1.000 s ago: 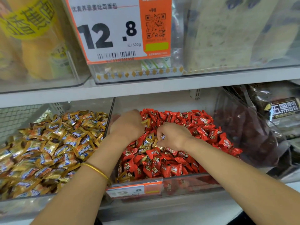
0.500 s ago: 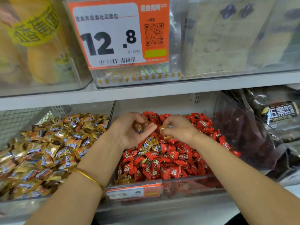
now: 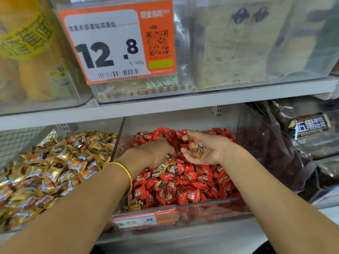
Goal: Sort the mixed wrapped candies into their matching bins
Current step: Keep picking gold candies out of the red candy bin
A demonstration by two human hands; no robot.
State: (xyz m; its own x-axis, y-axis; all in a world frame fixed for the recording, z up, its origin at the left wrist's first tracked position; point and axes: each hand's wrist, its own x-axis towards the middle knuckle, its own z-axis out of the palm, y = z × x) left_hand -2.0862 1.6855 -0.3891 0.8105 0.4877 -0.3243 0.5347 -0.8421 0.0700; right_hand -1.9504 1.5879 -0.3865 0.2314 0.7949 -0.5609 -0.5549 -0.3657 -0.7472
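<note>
Above the clear plastic bin of red wrapped candies (image 3: 183, 187), the right hand (image 3: 205, 149) lies palm-up, open, cradling gold-wrapped candies (image 3: 198, 146); the left hand (image 3: 156, 153) digs in, fingers curled, grip hidden.

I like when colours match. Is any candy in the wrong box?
Yes. Some gold candies lie mixed into the red candy bin, mostly near its left and front. They match the gold bin beside it. The right hand holds a few.
</note>
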